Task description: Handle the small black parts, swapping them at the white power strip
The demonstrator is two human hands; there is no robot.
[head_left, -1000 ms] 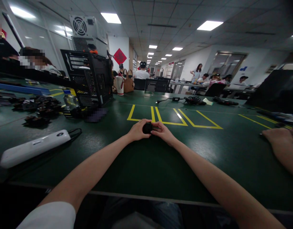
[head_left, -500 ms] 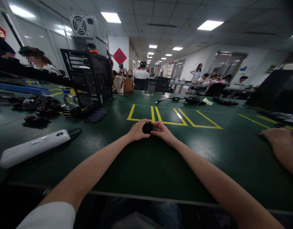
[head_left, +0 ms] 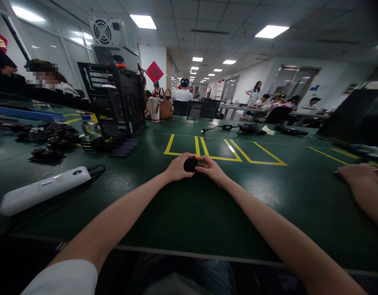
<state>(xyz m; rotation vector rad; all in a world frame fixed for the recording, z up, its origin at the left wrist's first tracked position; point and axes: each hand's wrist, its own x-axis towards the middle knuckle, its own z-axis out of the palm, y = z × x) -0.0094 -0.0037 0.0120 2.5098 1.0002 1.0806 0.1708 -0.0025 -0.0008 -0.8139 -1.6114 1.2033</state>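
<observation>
black and rounded, the small object (head_left: 190,164) sits pinched between the left hand (head_left: 177,168) and the right hand (head_left: 211,169), both arms stretched out over the green table mat (head_left: 183,209) and the hands meeting just in front of the yellow taped boxes (head_left: 219,150). both hands are closed on it, the left cupping its side and the right with fingertips on its edge; too little of it shows to tell what it is or whether any part is loose or joined. as a judgement, the work on it looks mid-way: it is held and being handled above or just on the mat, not set down, and nothing finished lies beside it. well apart to the left lies a white power bank (head_left: 43,189) with a black cable looped at its end. further left and back are a heap of small black parts (head_left: 50,141) and an open black computer case (head_left: 113,102) with a plastic bottle (head_left: 90,129) beside it. cables and adapters (head_left: 247,129) lie beyond the yellow lines. at the right edge a co-worker's hand (head_left: 359,176) rests on the mat, well apart from the held object. the mat between the arms and around the hands holds nothing that blocks them.
</observation>
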